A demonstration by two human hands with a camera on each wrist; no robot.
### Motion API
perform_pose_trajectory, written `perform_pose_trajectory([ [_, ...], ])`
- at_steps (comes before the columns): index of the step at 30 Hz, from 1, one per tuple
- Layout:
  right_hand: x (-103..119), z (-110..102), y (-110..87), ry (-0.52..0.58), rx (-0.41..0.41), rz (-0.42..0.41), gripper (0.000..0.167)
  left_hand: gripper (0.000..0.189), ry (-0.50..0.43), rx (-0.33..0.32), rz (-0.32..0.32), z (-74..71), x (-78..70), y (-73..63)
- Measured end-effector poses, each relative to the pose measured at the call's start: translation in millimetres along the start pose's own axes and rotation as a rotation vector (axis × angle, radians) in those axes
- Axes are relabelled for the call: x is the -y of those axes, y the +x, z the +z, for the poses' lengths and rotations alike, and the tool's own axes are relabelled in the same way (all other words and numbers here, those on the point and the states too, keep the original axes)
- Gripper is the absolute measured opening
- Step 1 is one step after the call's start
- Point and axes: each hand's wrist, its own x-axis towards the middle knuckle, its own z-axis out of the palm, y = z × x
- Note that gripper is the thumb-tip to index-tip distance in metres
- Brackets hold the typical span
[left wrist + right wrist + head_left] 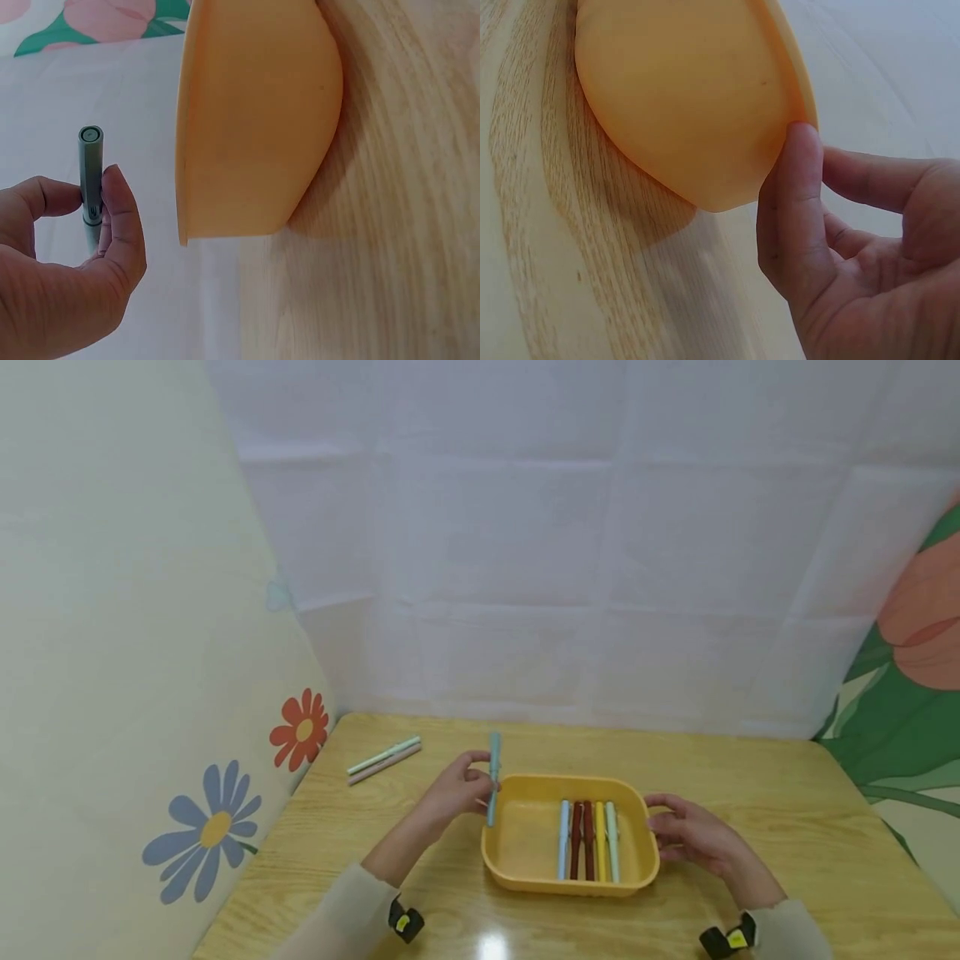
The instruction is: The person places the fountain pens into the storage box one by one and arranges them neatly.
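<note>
A grey-green capped pen (494, 777) stands upright in my left hand (461, 785), pinched between thumb and fingers over the left rim of a yellow plastic basket (517, 886). In the left wrist view, the end of the pen (91, 154) faces the camera, just apart from the basket wall (255, 127). My right hand (693, 835) holds the basket's right rim, and the right wrist view has a fingertip against that rim. Inside the basket, towards its right, several pens (588, 842) lie side by side: light blue, dark red, yellow and pale green.
Two more pens lie on the wooden table at the back left, one pale green (384, 755) and one pinkish-brown (385, 764). A white sheet (487, 568) hangs behind the table. Flower-patterned panels (112, 652) flank it.
</note>
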Motion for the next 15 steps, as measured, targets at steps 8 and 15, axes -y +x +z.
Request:
perform_pose_trajectory([
  [8,0,0,0.4,-0.010,-0.027,0.007,0.056,0.057,0.019,0.068,-0.021,11.5,-1.2,-8.3],
  [15,0,0,2.2,-0.018,-0.035,0.014,0.054,0.060,-0.001,0.114,-0.023,22.7,0.9,-12.9],
])
